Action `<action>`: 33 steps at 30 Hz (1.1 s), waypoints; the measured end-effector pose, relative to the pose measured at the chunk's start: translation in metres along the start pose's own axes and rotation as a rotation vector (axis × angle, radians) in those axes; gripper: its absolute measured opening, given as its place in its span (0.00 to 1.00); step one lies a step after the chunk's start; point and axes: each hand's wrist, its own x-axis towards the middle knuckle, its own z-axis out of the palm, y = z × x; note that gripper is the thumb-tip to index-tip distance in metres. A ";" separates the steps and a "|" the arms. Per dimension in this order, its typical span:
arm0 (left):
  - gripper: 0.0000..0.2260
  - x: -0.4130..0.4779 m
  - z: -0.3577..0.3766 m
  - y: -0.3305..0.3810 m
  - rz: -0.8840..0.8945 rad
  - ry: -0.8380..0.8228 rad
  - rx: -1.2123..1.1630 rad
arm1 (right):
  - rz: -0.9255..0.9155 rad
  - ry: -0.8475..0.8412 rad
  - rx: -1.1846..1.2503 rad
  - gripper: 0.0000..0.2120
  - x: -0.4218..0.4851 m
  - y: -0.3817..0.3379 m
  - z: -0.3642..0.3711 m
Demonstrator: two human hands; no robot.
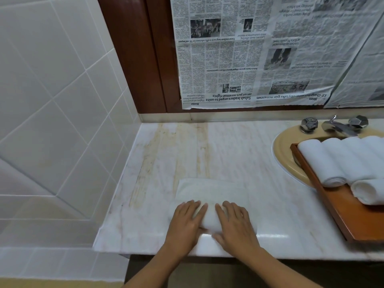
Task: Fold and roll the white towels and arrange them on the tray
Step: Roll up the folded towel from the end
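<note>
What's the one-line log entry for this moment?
step: rolling white towel | left hand: flat on rolled part | right hand: same | rest: flat on marble counter | wooden tray: holds rolled towels, partly over sink

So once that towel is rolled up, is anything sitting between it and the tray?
Nothing visible. Only bare marble counter lies between the towel under the left hand and right hand and the wooden tray to the right. The tray's far part holds rolled towels; its near part shows bare wood.
</note>
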 end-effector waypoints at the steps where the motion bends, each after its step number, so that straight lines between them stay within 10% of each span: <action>1: 0.31 0.007 -0.003 0.000 0.003 -0.010 0.001 | 0.007 -0.011 0.010 0.39 0.005 0.001 -0.001; 9: 0.29 0.034 -0.035 0.004 -0.019 -0.274 0.073 | 0.021 -0.175 0.177 0.33 0.023 0.007 -0.035; 18: 0.24 0.043 -0.057 -0.002 -0.215 -0.718 -0.377 | 0.141 -0.594 0.516 0.23 0.040 0.020 -0.054; 28: 0.12 0.022 -0.022 0.014 -0.219 0.080 -0.008 | 0.138 -0.058 0.093 0.14 0.030 -0.016 -0.038; 33: 0.20 0.004 0.001 -0.001 -0.072 0.219 0.011 | 0.011 0.005 0.102 0.33 0.009 -0.001 -0.009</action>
